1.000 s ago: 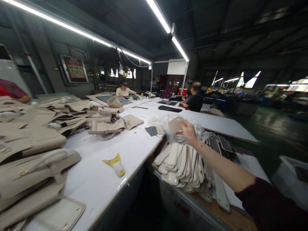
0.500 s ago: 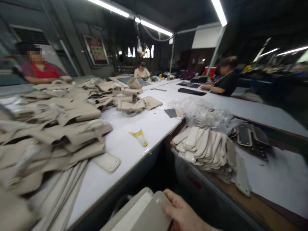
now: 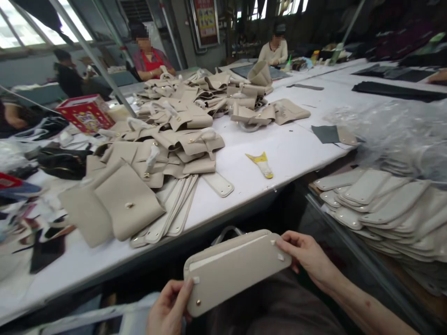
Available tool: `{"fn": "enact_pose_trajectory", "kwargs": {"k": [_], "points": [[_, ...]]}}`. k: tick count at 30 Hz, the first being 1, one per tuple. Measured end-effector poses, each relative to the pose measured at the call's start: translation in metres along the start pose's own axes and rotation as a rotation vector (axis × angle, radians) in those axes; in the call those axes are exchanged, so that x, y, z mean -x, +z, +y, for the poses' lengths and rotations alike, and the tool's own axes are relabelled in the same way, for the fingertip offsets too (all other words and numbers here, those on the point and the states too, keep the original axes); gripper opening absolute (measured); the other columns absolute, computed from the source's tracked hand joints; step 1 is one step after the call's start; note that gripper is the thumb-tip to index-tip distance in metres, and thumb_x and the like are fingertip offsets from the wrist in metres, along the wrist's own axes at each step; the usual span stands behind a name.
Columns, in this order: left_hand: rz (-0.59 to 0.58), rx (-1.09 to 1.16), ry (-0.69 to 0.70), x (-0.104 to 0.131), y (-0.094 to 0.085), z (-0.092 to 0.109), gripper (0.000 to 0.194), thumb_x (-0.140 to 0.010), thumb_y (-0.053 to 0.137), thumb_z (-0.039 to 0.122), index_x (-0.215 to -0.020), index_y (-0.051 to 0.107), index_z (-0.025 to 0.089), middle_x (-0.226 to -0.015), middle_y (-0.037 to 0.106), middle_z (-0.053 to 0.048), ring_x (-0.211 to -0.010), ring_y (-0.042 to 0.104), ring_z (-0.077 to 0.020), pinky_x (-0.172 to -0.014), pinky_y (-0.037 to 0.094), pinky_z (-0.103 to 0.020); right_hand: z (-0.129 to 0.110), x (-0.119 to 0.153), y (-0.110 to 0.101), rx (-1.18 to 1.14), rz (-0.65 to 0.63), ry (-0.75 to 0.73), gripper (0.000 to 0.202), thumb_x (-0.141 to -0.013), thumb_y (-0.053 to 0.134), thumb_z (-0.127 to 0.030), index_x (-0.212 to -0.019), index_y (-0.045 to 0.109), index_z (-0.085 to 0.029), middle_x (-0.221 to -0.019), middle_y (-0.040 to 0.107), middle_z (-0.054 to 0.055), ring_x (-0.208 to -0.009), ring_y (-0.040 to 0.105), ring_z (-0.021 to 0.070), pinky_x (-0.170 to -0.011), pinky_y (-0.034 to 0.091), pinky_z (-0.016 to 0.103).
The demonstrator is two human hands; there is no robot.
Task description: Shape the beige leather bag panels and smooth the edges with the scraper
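Over my lap I hold a beige bag base panel (image 3: 237, 274) by both ends. It is long, with rounded corners, a brass-coloured stud at lower left and small white tabs near its ends. A pale strip and another beige edge show behind it. My left hand (image 3: 171, 302) pinches the left end, thumb on the front. My right hand (image 3: 305, 253) grips the right end the same way, its other fingers partly behind. Just beyond, on the white table (image 3: 223, 214), lie similar long panels (image 3: 178, 204) beside a beige bag piece (image 3: 129, 200) with a metal stud.
Beige bag parts (image 3: 188, 116) are heaped across the table. A yellow-and-white tool (image 3: 260, 164) lies near its edge. At right stands a stack of pale panels (image 3: 387, 200) beside clear plastic (image 3: 391, 130). A red box (image 3: 85, 114) is at left. Co-workers sit beyond.
The view has swung left. My left hand has come into view on the panel's left end. The panel is more fully in sight, its front turned toward me.
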State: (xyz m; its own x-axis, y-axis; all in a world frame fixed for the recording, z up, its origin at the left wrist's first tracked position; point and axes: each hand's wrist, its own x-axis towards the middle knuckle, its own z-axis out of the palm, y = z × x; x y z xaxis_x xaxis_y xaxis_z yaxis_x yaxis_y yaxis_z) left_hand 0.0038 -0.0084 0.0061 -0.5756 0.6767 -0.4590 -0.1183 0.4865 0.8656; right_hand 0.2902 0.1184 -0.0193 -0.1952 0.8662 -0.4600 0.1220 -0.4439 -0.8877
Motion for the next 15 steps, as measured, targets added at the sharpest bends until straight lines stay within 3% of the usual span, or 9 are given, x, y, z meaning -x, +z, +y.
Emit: {"fn": "enact_pose_trajectory", "kwargs": {"k": [7, 15], "points": [[-0.046, -0.117, 0.024, -0.033, -0.011, -0.001, 0.055, -0.059, 0.077, 0.067, -0.067, 0.062, 0.015, -0.057, 0.053, 0.001, -0.053, 0.044, -0.0112, -0.049, 0.034, -0.021, 0.0, -0.016, 0.005, 0.099, 0.024, 0.059, 0.055, -0.066, 0.074, -0.068, -0.069, 0.055, -0.016, -0.057, 0.046, -0.004, -0.043, 0.037, 0.0055, -0.037, 0.023, 0.018], [-0.087, -0.201, 0.036, -0.046, -0.02, -0.002, 0.052, -0.067, 0.073, 0.065, -0.066, 0.059, 0.015, -0.061, 0.055, 0.0, -0.061, 0.045, -0.013, -0.056, 0.036, -0.022, 0.001, -0.02, 0.004, 0.102, 0.013, 0.118, 0.058, -0.064, 0.075, -0.07, -0.067, 0.051, -0.017, -0.057, 0.042, -0.005, -0.045, 0.034, 0.0056, -0.039, 0.022, 0.019]]}}
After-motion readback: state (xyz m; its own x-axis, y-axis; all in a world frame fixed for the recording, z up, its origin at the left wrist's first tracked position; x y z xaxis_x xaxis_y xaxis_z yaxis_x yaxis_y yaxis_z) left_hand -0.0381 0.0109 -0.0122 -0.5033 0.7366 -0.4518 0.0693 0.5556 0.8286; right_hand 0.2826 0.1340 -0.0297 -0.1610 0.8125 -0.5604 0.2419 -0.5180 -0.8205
